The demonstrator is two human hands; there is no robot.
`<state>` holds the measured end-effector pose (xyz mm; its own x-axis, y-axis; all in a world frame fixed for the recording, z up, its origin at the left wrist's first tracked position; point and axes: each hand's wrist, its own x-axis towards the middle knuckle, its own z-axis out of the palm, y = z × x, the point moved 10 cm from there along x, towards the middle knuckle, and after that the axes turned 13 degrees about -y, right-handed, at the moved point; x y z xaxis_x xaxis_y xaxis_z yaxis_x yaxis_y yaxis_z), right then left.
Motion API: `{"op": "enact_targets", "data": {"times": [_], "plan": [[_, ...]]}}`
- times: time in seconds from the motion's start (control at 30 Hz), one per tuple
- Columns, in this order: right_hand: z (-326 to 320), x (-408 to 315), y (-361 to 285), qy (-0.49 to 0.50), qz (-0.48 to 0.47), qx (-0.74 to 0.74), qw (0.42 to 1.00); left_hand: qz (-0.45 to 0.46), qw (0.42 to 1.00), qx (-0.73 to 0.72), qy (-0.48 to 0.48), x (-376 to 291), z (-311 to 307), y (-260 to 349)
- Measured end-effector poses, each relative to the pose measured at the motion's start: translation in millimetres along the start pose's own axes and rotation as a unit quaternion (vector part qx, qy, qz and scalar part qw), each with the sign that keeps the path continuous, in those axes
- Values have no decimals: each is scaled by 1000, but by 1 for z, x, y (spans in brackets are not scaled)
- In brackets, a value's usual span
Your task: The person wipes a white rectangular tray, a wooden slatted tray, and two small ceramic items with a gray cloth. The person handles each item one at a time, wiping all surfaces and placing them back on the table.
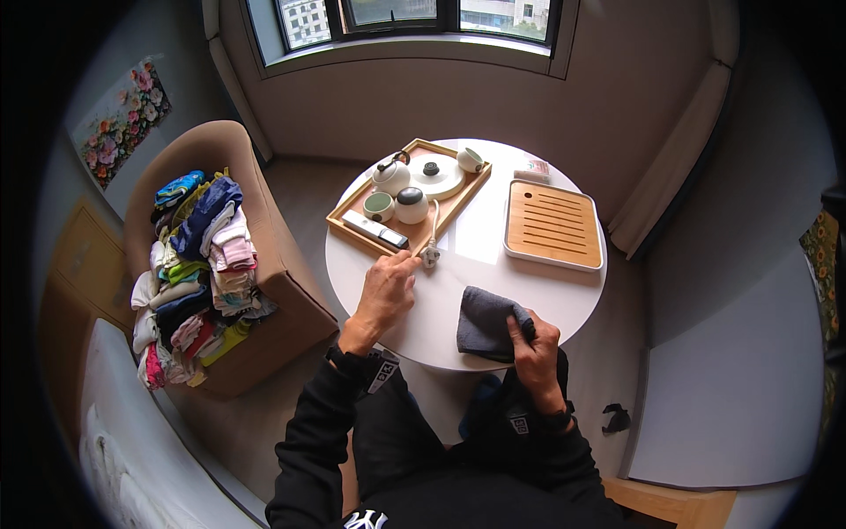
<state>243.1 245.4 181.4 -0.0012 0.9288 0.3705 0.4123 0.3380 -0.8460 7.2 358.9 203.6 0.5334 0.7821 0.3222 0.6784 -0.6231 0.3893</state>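
My left hand [386, 291] has its fingers curled at the near corner of a wooden tray [337, 228] on a round white table [423, 324]. Part of its grip is hidden behind the fingers. On the tray are a white teapot [391, 177], a white round electric base [444, 180] with a black knob, a lidded white jar [411, 209], a green-lined cup [378, 206], a tipped cup [470, 160] and a white handheld device [373, 229]. A power plug [430, 256] hangs over the tray's edge. My right hand [538, 350] holds a folded dark grey cloth [486, 324] at the table's front edge.
A slatted bamboo tea tray [554, 225] with a white rim lies on the right of the table, a small pack [533, 170] behind it. At left stands a brown armchair [291, 317] heaped with folded clothes [205, 251]. A dark object [616, 419] is on the floor.
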Motion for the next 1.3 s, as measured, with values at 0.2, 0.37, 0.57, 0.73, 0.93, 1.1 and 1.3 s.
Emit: {"op": "enact_targets", "data": {"times": [0.2,0.37,0.57,0.73,0.93,1.1,1.3], "plan": [[-1,0,-4,15,-22,-4,1000,3,1000,-11,-2,-24,6,31],[0,0,0,5,-10,1,1000,-1,1000,4,8,-38,10,49],[-2,5,-3,-20,3,50,999,-31,998,-18,45,-44,9,52],[-5,12,5,-15,25,116,993,-36,995,-38,84,-49,12,50],[-55,20,-2,116,8,140,983,-45,994,-29,90,-48,12,52],[-43,29,-50,48,-147,-212,965,-44,993,-72,82,-43,1,55],[33,18,-8,-182,-38,-364,913,-68,987,-36,143,-22,-34,47]]}}
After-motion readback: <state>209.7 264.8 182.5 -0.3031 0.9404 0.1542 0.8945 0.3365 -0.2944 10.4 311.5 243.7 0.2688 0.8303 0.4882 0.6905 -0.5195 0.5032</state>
